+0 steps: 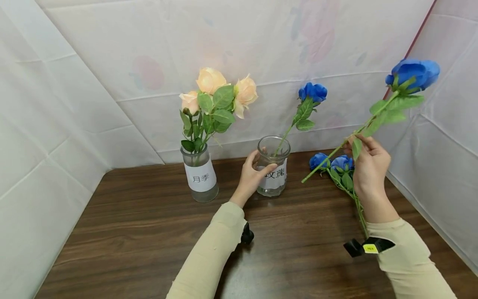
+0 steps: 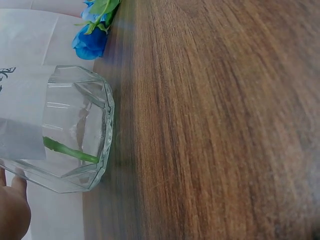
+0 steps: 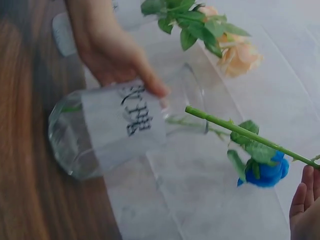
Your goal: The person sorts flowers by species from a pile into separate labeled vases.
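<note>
My left hand [image 1: 257,168] grips a clear glass vase [image 1: 274,174] with a white label, which stands on the wooden table [image 1: 149,232] and holds one blue rose [image 1: 313,92]. In the left wrist view the vase [image 2: 75,130] shows a green stem end inside, and a fingertip [image 2: 14,207] touches its wall. My right hand [image 1: 360,143] pinches the green stem of another blue rose [image 1: 414,72], held slanted in the air to the right of the vase. The stem's cut end [image 3: 192,111] hangs close to the vase mouth in the right wrist view.
A second labelled vase [image 1: 201,176] with peach roses [image 1: 210,81] stands to the left. Two blue roses [image 1: 330,162] lie on the table under my right hand. White sheets wall in the back and both sides.
</note>
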{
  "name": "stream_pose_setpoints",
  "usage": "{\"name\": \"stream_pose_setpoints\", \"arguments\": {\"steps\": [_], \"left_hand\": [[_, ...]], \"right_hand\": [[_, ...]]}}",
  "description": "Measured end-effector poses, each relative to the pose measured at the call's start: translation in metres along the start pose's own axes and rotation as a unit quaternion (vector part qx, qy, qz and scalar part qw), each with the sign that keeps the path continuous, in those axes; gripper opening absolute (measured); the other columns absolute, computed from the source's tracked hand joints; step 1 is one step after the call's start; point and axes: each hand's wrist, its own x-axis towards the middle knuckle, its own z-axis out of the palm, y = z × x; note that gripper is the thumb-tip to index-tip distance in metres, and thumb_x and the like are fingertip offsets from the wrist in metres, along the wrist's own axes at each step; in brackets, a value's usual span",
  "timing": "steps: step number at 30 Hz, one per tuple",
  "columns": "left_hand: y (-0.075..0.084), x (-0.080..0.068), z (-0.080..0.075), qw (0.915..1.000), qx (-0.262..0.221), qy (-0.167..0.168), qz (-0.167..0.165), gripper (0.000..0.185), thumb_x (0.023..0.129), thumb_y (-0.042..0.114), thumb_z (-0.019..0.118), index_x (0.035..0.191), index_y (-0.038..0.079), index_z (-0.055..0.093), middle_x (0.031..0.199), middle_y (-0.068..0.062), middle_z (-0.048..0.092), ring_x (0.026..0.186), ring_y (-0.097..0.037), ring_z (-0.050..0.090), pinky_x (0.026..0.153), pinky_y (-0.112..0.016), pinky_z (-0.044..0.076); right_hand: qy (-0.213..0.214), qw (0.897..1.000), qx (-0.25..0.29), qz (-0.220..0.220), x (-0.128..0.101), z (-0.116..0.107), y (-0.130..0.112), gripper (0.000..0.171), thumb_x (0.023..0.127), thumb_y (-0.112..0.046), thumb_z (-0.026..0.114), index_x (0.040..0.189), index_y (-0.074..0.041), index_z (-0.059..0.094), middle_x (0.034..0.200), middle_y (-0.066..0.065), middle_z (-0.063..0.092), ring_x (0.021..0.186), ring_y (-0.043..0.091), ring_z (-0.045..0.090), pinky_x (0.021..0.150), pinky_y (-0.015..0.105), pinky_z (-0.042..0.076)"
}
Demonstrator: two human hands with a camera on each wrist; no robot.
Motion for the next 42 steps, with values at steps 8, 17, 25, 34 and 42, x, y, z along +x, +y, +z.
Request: {"name": "stream_pose_setpoints", "arguments": {"steps": [8,17,25,34,42], "left_hand": [[0.027,-0.010,-0.002,0.9999,-0.012,-0.008,-0.002,0.060,0.090,0.020,0.076,0.143,0.013,0.051,0.144,-0.009,0.048,0.137,-0.025,0.040,0.114,-0.040,0.032],[0.022,-0.007,-0.002,0.9999,-0.009,-0.003,-0.010,0.062,0.089,0.018,0.077,0.144,0.012,0.049,0.143,-0.010,0.048,0.136,-0.027,0.040,0.114,-0.041,0.033],[-0.003,0.002,0.001,0.9999,-0.006,0.004,-0.007,0.067,0.087,0.027,0.079,0.146,0.016,0.048,0.145,-0.003,0.046,0.136,-0.021,0.039,0.112,-0.037,0.035],[-0.005,0.002,0.002,0.9999,-0.009,0.010,0.000,0.065,0.086,0.031,0.080,0.143,0.020,0.052,0.141,0.000,0.049,0.134,-0.020,0.042,0.110,-0.038,0.038],[-0.001,0.001,0.002,0.9999,-0.009,0.010,-0.010,0.065,0.087,0.025,0.079,0.145,0.018,0.050,0.143,-0.003,0.047,0.135,-0.021,0.041,0.111,-0.036,0.036]], "right_hand": [[-0.019,0.999,0.009,-0.031,0.001,0.033,0.000,0.014,0.087,0.000,0.074,0.097,0.008,0.069,0.087,0.015,0.071,0.074,0.020,0.068,0.068,0.026,0.054],[-0.026,0.998,0.009,-0.063,0.010,0.067,0.007,0.010,0.089,0.002,0.071,0.096,0.009,0.070,0.086,0.015,0.072,0.072,0.020,0.069,0.066,0.025,0.054],[-0.011,0.992,-0.099,-0.072,0.013,0.077,0.034,0.014,0.095,-0.001,0.064,0.082,-0.004,0.069,0.067,0.001,0.059,0.058,0.010,0.051,0.057,0.021,0.044],[-0.018,0.967,-0.255,-0.021,-0.001,0.065,0.075,0.024,0.097,-0.001,0.059,0.120,0.006,0.064,0.105,0.002,0.063,0.097,0.007,0.056,0.088,0.025,0.048],[-0.052,0.963,-0.264,-0.018,-0.009,0.060,0.096,0.021,0.094,-0.010,0.068,0.110,0.004,0.066,0.093,0.002,0.063,0.083,0.008,0.059,0.074,0.020,0.051]]}}
